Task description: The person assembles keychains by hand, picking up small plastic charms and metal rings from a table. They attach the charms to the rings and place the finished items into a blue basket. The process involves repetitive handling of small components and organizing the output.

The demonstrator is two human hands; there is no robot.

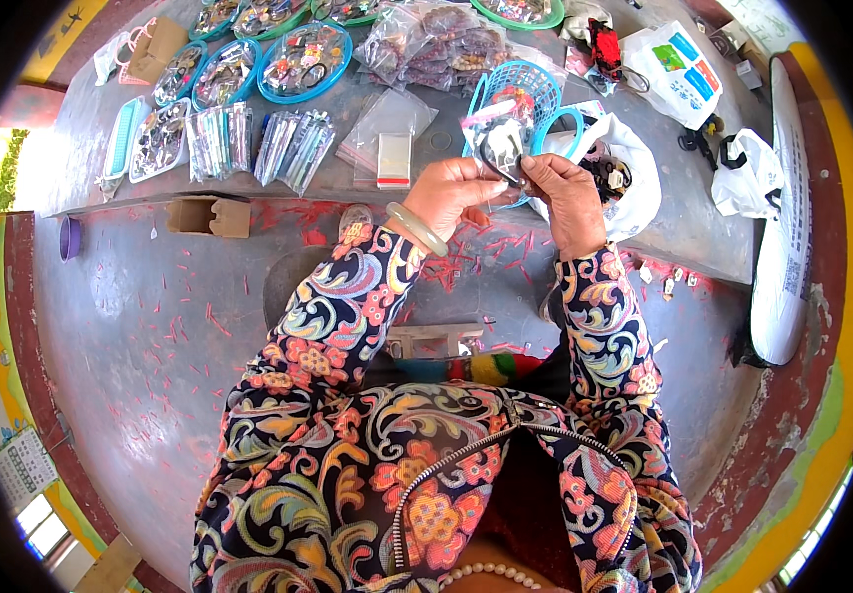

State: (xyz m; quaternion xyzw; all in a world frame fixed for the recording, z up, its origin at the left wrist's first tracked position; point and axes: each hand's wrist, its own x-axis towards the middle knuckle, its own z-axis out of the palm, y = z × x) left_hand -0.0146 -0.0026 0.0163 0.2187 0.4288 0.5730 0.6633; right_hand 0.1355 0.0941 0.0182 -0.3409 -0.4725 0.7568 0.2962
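Note:
Both my hands are raised over the table's near edge, holding a small clear plastic bag [501, 144] between them. A black band-like loop and something white show in it; their exact kind is hard to make out. My left hand [449, 196], with a pale bangle [416, 229] at the wrist, pinches the lower left of the bag. My right hand [569, 206] grips its right side with thumb and fingers. Just behind the hands stands a blue plastic basket [530, 83] with small colourful things in it. Beside my right hand, an open white plastic bag [639, 203] holds dark items.
On the grey table [248, 196] lie bundles of packaged pens [293, 148], flat clear bags [392, 119], round blue trays [305, 61] of small goods and a heap of bagged beads [436, 44]. A cardboard box [209, 216] and red scraps [446, 272] lie below its near edge.

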